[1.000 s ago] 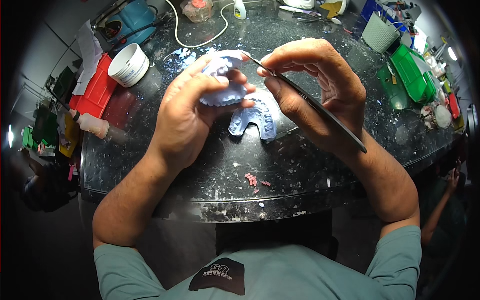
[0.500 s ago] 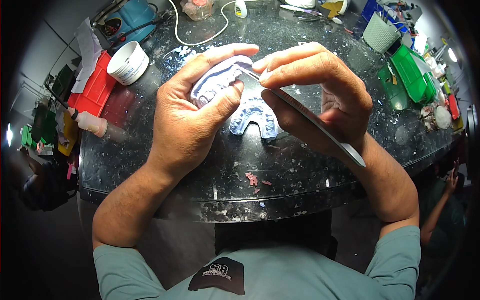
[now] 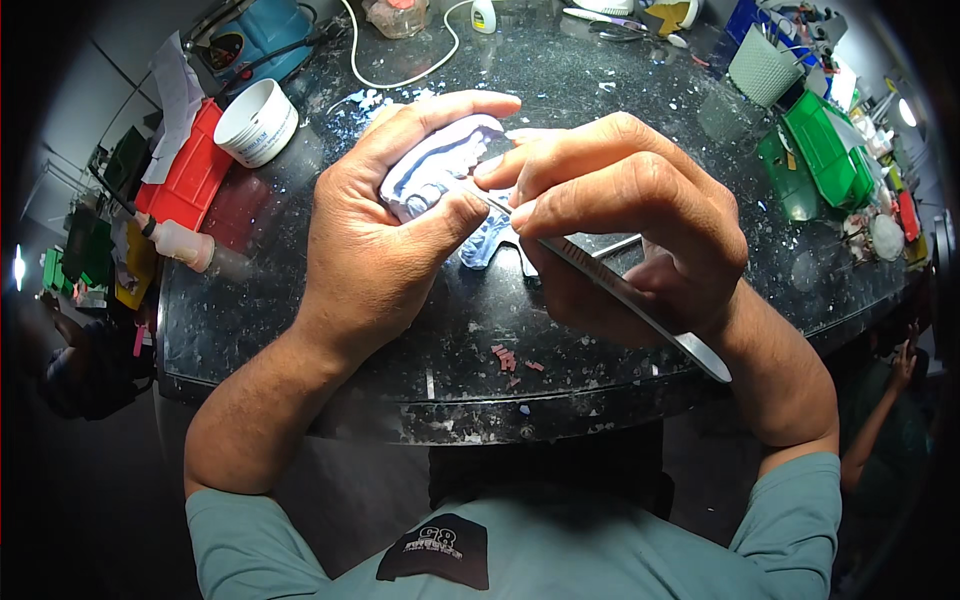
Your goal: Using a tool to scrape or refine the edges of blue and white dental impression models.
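Observation:
My left hand (image 3: 365,235) is wrapped round a pale blue dental cast (image 3: 440,162), fingers behind it and thumb across its near side. In my right hand (image 3: 650,215) is a slim metal dental carver (image 3: 660,312), gripped like a pen. Its ridged handle slants down to a flat rounded end near my wrist. The working tip is at the cast's edge, close to my left thumb; whether it touches cannot be made out. A second blue horseshoe-shaped dental cast (image 3: 483,243) lies on the table below, partly covered by my right hand.
Small pink pieces (image 3: 505,357) lie near the front edge of the black table (image 3: 430,350). A white tub (image 3: 257,122), a red bin (image 3: 190,165) and a clear bottle (image 3: 182,246) stand left. Green bins (image 3: 828,150) and a mesh cup (image 3: 764,66) are right. A cable (image 3: 400,88) curls behind.
My right hand has moved nearer to me and turned, bringing the carver's tip down along the cast towards my left thumb. More of the table cast is covered. My left hand stays nearly still.

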Demonstrator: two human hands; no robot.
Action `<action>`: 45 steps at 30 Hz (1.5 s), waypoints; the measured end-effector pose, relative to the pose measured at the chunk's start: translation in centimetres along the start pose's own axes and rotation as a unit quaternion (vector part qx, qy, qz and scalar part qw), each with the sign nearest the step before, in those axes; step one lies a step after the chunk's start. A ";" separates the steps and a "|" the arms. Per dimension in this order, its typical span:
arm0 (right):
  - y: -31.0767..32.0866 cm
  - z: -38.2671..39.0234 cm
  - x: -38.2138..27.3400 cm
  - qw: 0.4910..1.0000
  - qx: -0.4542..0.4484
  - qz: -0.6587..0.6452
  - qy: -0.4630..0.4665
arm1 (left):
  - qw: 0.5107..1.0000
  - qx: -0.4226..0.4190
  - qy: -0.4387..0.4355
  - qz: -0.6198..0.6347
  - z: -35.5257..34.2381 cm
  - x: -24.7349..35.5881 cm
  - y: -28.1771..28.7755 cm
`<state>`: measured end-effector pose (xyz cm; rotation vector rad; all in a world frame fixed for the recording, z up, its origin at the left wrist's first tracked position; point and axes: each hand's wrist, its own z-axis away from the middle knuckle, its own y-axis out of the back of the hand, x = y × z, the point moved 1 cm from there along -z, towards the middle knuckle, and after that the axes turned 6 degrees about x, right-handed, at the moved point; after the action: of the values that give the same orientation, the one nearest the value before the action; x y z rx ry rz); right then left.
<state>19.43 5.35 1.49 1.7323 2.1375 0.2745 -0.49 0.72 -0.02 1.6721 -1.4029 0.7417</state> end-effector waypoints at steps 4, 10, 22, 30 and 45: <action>-0.1 0.1 0.1 1.000 0.005 -0.006 -0.004 | 1.000 0.002 0.002 0.014 0.0 0.0 -0.3; 0.1 0.0 -0.5 1.000 -0.005 -0.002 -0.030 | 0.999 -0.009 0.022 0.048 0.0 0.6 -0.8; 0.3 -0.1 -0.6 0.998 -0.031 -0.025 -0.050 | 1.000 -0.009 -0.021 -0.010 0.0 0.2 -0.7; 0.3 -0.1 -0.3 0.999 -0.029 -0.021 -0.032 | 1.000 -0.013 -0.022 0.002 0.2 0.1 -0.7; 0.1 0.1 -0.3 0.999 0.000 -0.009 -0.035 | 1.000 -0.013 -0.016 -0.018 0.2 0.3 -0.7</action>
<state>19.60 5.04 1.50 1.6966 2.1029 0.2048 0.22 0.45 -0.04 1.6919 -1.3940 0.6771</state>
